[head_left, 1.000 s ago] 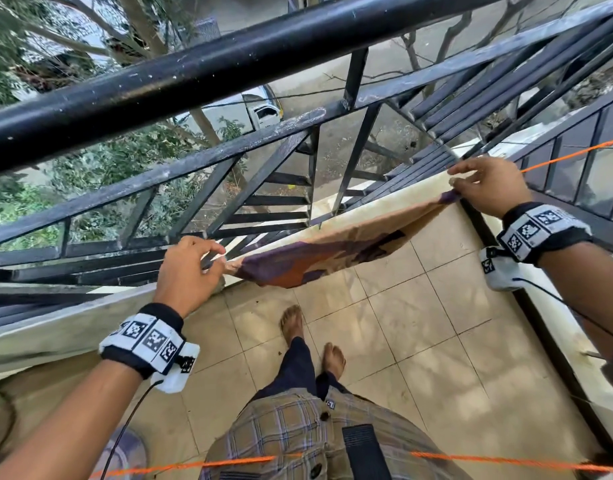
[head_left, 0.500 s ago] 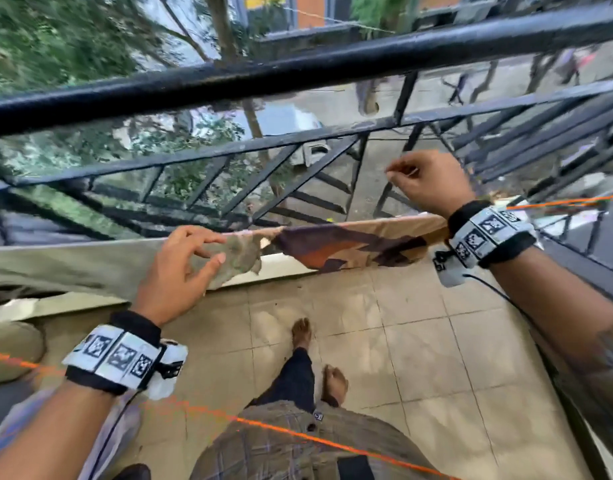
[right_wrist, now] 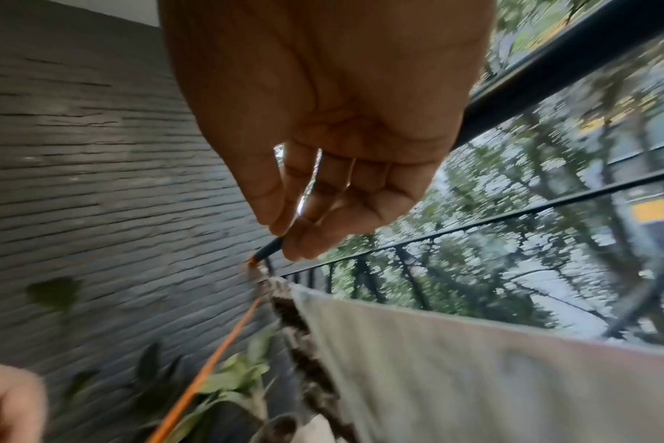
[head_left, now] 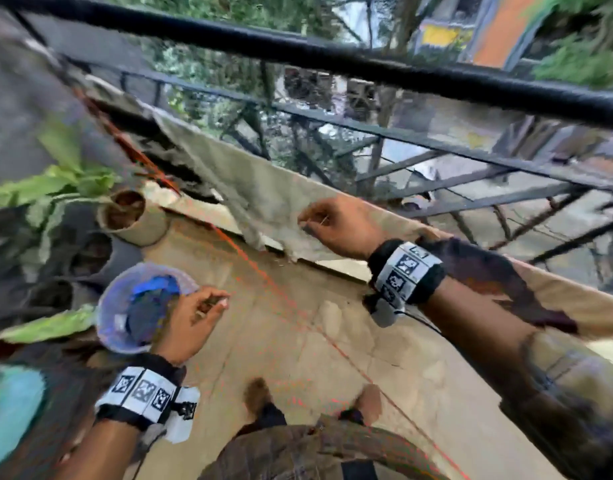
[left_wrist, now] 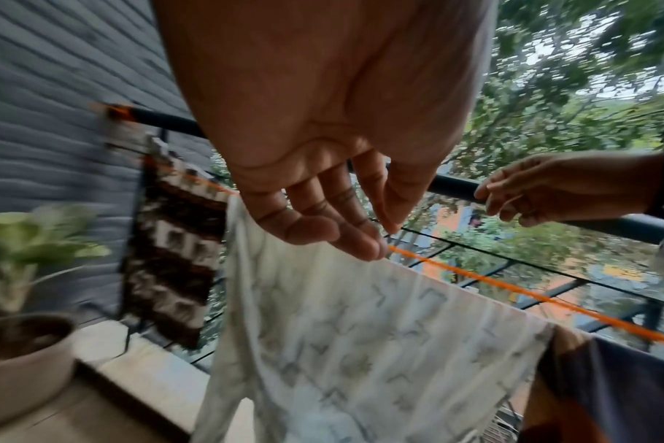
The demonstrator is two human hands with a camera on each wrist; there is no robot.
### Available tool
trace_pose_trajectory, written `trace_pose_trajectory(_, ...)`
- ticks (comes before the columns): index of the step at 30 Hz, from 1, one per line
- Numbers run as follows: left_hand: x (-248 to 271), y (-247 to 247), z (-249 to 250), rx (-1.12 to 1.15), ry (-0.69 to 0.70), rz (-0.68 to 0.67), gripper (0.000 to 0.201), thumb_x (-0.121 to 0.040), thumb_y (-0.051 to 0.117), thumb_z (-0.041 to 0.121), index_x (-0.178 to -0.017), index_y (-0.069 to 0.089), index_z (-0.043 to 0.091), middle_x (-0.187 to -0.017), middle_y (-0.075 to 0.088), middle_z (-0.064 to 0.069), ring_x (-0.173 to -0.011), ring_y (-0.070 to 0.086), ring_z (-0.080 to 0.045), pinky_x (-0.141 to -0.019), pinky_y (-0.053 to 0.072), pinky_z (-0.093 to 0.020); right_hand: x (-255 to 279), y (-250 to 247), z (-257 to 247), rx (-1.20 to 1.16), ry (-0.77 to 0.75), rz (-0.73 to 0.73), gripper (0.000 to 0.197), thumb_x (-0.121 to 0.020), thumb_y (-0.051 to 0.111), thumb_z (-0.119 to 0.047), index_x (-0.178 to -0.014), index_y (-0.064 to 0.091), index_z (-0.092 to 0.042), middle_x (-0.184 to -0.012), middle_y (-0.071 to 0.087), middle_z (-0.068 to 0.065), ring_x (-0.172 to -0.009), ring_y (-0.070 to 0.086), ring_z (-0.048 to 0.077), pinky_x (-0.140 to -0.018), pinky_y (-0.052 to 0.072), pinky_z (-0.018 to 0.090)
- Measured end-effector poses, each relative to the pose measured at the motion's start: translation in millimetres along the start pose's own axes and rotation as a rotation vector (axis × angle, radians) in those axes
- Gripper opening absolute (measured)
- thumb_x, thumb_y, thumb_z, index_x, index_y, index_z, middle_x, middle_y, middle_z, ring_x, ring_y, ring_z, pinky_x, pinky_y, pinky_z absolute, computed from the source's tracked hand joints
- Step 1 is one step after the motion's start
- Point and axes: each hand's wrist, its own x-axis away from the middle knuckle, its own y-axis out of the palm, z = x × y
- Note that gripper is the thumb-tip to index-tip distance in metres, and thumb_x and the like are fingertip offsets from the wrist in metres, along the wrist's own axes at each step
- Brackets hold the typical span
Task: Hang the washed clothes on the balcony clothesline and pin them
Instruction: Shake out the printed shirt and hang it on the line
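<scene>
A pale patterned cloth hangs over the orange clothesline by the railing. To its right hangs a tan-and-purple cloth, to its left a brown-and-white one. My right hand hovers at the pale cloth's top edge, fingers loosely curled, holding nothing I can see. My left hand is lower, empty and relaxed, just right of a blurred purple bowl with blue things inside.
Potted plants stand on the ledge at the left by a grey wall. The black railing runs behind the line. A second orange line crosses the tiled floor area near my legs.
The view swung left along the line. My left hand let go of the cloth and dropped beside the bowl. My right hand released the tan cloth and moved left over the pale one.
</scene>
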Motion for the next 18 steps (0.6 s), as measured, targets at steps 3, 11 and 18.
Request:
trace_pose_trajectory(3, 36, -36, -70, 0.088, -0.131, 0.051, 0.027, -0.080, 0.057, 0.051, -0.090, 0.072, 0.031, -0.086, 0.074, 0.015, -0.074, 0.065, 0.003, -0.067, 0.049, -0.015, -28, 76, -72, -0.004, -0.119, -0.173, 0.020, -0.082, 0.057, -0.038, -0.090, 0.073, -0.028, -0.083, 0.073, -0.004, -0.078, 0.069, 0.017, -0.074, 0.055, 0.035)
trace_pose_trajectory(11, 121, -103, -211, 0.211, -0.447, 0.151, 0.017, -0.080, 0.057, 0.037, -0.083, 0.072, 0.030, -0.075, 0.071, 0.016, -0.068, 0.064, -0.002, -0.064, 0.049, -0.016, -54, 273, -185, 0.265, -0.360, -0.543, 0.030, -0.085, 0.046, -0.043, -0.100, 0.070, -0.031, -0.086, 0.074, -0.003, -0.083, 0.068, 0.027, -0.070, 0.055, 0.037)
trace_pose_trajectory(18, 172, -134, -314, 0.217, -0.742, 0.167, 0.028, -0.086, 0.061, 0.012, -0.074, 0.068, 0.036, -0.088, 0.070, 0.009, -0.083, 0.069, -0.021, -0.079, 0.057, -0.034, -81, 384, -210, 0.436, -0.295, -0.869, 0.024, -0.086, 0.050, -0.041, -0.105, 0.066, -0.036, -0.096, 0.072, -0.006, -0.095, 0.065, 0.026, -0.080, 0.054, 0.037)
